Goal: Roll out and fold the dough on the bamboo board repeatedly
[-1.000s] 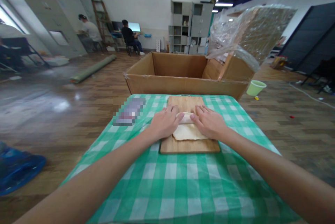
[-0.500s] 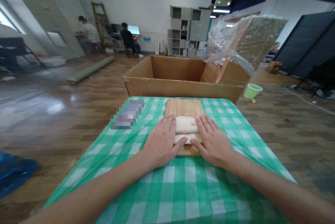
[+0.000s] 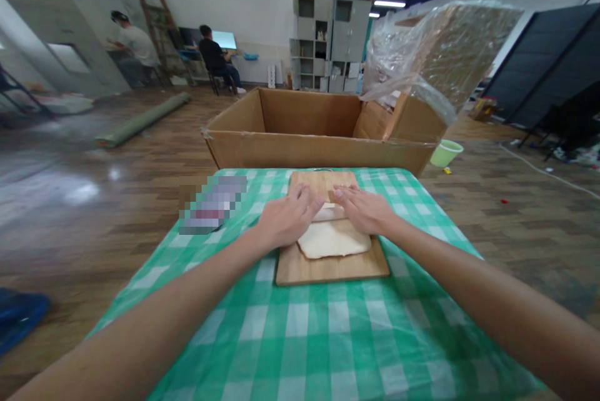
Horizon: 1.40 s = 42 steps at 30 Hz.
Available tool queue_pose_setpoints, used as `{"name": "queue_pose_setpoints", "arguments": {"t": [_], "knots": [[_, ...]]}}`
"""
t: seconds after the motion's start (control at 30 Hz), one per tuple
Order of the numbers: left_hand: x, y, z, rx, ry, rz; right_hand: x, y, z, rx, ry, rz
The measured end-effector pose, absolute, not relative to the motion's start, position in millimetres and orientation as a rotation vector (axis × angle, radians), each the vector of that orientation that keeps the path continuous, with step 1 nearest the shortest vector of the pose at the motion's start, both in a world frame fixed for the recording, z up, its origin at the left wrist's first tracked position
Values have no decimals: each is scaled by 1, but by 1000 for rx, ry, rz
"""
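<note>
Both hands flat on a sheet of dough, rolling up its far edge

The dough (image 3: 334, 240) lies mid-board on the wooden cutting board (image 3: 330, 267), its 12 o'clock edge curled into a roll under the left hand (image 3: 285, 221) at 10 o'clock and the right hand (image 3: 363, 208) at 2 o'clock, both open, fingers flat, gripping nothing. Uneven pressure could tear or skew the roll; a hard push might slide the board across the checked tablecloth (image 3: 309, 338) toward the cardboard box (image 3: 319, 138) at 12 o'clock.

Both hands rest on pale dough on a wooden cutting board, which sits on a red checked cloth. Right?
Not quite: the head view shows the cloth is green checked. Left hand and right hand do rest on the dough on the cutting board.
</note>
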State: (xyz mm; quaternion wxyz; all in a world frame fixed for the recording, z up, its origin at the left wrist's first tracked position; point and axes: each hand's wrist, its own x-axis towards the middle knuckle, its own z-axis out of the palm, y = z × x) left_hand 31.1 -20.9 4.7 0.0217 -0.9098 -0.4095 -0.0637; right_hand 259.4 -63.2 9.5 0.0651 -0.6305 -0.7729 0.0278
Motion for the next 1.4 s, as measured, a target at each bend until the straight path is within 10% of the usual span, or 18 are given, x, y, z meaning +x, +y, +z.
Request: {"name": "queue_pose_setpoints", "arguments": {"t": [0.57,1.4], "knots": [[45,56,-7,-2790,-1033,-118,272,-1,-1,-1800,-2591,-137],[11,-116,-8,-2684,-1194,-547,236,-159,-5,-1764,-2264,-277]]}}
